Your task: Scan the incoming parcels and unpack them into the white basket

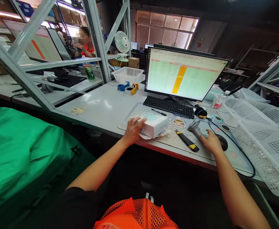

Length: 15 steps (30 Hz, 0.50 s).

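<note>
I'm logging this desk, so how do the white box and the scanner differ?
The white box is bulky and rectangular; the scanner is slimmer, with a handle. The box is white, the scanner mostly grey. Each has a hand on it: the left hand on the box, the right hand on the scanner.

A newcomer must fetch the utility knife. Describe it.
From the central monitor, come down past the black keyboard towards the front edge of the desk. There, between the white box and barcode scanner, lies the utility knife: black with yellow ends, unlike either neighbour.
</note>
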Available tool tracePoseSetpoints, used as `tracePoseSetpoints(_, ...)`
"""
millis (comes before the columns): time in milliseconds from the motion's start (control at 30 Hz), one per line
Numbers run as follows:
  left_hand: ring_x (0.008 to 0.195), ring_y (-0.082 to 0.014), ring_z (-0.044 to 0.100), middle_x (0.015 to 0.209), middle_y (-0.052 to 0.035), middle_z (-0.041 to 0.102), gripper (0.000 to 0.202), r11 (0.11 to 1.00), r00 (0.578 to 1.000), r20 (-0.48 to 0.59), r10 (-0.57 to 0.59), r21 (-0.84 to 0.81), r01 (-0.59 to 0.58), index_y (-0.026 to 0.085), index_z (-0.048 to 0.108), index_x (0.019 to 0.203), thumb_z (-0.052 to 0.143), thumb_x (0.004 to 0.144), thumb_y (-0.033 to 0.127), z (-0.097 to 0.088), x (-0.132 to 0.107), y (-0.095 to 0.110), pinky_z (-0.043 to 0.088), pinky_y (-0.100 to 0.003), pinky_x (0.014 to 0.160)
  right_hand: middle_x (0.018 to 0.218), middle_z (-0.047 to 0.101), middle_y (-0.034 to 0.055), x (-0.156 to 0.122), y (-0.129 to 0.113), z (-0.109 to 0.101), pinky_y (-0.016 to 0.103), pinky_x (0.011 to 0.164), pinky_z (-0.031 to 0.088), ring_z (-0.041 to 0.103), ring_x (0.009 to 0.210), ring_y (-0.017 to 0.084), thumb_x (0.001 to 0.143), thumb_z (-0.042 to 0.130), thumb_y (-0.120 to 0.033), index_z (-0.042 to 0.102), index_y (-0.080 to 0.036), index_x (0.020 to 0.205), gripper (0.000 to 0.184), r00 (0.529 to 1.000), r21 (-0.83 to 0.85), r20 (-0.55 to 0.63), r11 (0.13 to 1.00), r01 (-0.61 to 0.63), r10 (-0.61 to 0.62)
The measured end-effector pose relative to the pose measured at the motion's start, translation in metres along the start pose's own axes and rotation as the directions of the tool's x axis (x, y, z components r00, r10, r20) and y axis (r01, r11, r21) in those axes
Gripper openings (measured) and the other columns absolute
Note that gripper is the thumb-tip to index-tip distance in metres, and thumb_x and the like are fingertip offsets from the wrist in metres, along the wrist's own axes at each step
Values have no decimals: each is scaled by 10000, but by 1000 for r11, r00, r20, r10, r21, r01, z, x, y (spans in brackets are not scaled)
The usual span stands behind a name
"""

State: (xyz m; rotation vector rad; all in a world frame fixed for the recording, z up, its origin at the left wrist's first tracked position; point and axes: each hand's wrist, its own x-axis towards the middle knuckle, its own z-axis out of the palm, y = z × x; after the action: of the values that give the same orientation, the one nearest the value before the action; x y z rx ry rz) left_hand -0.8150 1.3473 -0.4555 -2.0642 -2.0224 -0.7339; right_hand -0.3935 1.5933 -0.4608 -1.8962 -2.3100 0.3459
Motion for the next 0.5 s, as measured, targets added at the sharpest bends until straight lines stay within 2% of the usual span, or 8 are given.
tracePoseSetpoints(100,1584,-308,345,1639,-43,492,851,974,963,153,221,15,-226,336,378,1655,546,871,51,8,2,27,143,-573,1332,1369,651,270,2,-14,0,480,1041,501,650,1237,392,949,542,-438,435,-55,1578,744,997,-55,77,998,-9,13)
tracePoseSetpoints(167,1627,-278,254,1689,-26,408,808,949,931,192,309,-1,-314,309,393,1651,488,898,34,12,6,41,141,-539,1345,1348,660,269,3,-24,1,447,1016,503,654,1221,379,940,562,-407,458,-43,1550,718,994,-100,109,994,32,-21)
tracePoseSetpoints(233,1644,-275,186,1717,-48,349,738,933,907,224,356,-31,-358,259,390,1654,460,947,63,13,9,49,139,-534,1351,1317,672,258,5,-34,3,416,983,503,661,1194,360,930,576,-353,493,-54,1505,653,991,-129,130,990,61,-44)
tracePoseSetpoints(267,1647,-287,170,1722,-66,332,699,925,893,244,378,-56,-376,236,383,1657,475,976,112,11,11,51,123,-547,1352,1305,676,253,6,-38,4,406,969,501,662,1183,353,924,576,-317,508,-60,1479,615,990,-138,133,988,66,-48)
tracePoseSetpoints(333,1645,-325,163,1726,-114,308,704,906,860,282,424,-124,-406,189,343,1672,559,1014,313,5,14,52,79,-576,1351,1297,675,254,10,-45,4,399,947,496,661,1174,351,909,572,-254,527,-61,1437,564,990,-149,133,987,58,-38)
tracePoseSetpoints(400,1644,-355,153,1732,-150,276,905,895,843,304,444,-193,-402,155,281,1692,639,967,560,-5,18,50,55,-581,1350,1306,669,263,15,-49,2,409,936,494,658,1174,361,914,575,-259,529,-58,1426,552,990,-149,138,988,45,-24)
tracePoseSetpoints(433,1646,-353,151,1736,-151,267,965,901,850,305,430,-208,-381,157,265,1697,641,947,633,-10,21,48,55,-572,1351,1305,671,264,17,-50,0,417,934,494,657,1171,368,926,582,-297,537,-62,1420,549,990,-144,143,989,41,-20)
tracePoseSetpoints(500,1650,-340,139,1744,-128,261,910,934,887,300,352,-177,-310,197,285,1695,605,971,646,-18,31,45,56,-571,1351,1277,690,249,21,-51,-8,427,928,496,658,1156,374,939,600,-402,573,-86,1389,550,990,-115,137,993,34,-18)
